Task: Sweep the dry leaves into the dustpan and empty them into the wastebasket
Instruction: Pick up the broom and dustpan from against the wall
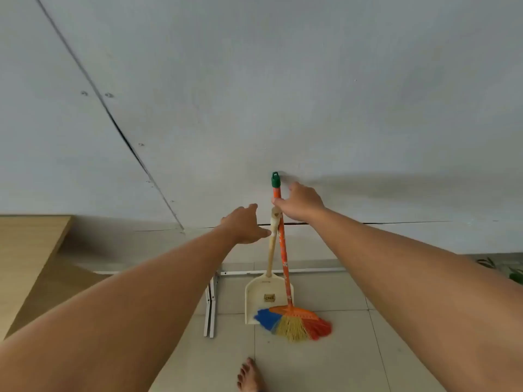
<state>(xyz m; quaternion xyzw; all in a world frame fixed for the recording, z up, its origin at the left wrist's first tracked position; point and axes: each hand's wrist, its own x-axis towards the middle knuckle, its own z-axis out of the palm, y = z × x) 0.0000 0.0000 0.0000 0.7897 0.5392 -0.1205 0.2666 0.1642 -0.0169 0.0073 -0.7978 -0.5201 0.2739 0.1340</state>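
A broom [283, 250] with an orange handle, green cap and blue, yellow and red bristles leans upright against the pale wall. Beside it on the left stands a cream dustpan [264, 298] whose long handle also rests on the wall. My right hand [301, 203] is at the upper part of the broom handle; its thumb touches the handle and its fingers are spread, not wrapped around. My left hand [243, 224] is open just left of the dustpan handle, thumb tip against it. No leaves or wastebasket are in view.
A wooden table top [28, 244] juts in at the left. White metal folding legs [210, 306] lie on the tiled floor left of the dustpan. My bare foot [249, 376] stands at the bottom edge. Green leaves [515, 274] show at the far right.
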